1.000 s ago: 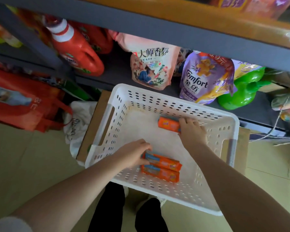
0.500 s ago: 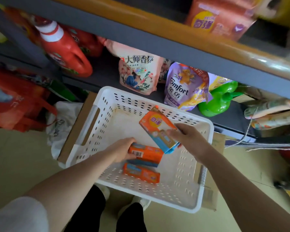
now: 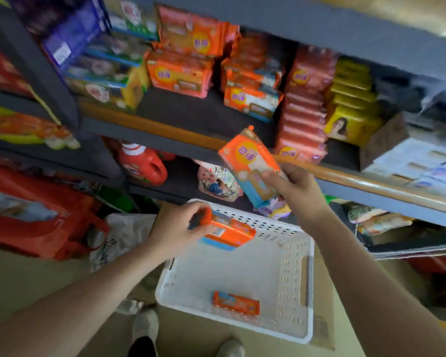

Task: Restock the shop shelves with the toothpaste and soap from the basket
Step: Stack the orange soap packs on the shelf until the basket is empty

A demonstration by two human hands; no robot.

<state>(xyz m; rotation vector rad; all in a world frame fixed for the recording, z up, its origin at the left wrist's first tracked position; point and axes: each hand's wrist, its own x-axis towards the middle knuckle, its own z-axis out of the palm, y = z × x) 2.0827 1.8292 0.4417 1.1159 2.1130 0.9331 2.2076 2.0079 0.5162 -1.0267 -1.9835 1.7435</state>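
Observation:
My right hand (image 3: 296, 191) grips an orange and blue soap pack (image 3: 247, 163), raised in front of the shelf edge (image 3: 165, 132). My left hand (image 3: 180, 228) holds a second orange soap pack (image 3: 229, 231) above the far rim of the white perforated basket (image 3: 289, 328). One orange soap pack (image 3: 235, 303) lies flat on the basket floor. On the shelf above stand stacks of matching orange soap packs (image 3: 180, 73), with more (image 3: 250, 101) to their right.
Pink packs (image 3: 301, 117) and yellow packs (image 3: 350, 119) fill the shelf's right side. A red detergent jug (image 3: 142, 166) and a refill pouch (image 3: 216, 184) sit on the lower shelf. A red bag (image 3: 29, 212) hangs at the left. My shoes (image 3: 144, 328) stand by the basket.
Both hands have lifted their soap packs up out of the basket toward the shelf. The view has tilted upward, so the soap shelf shows.

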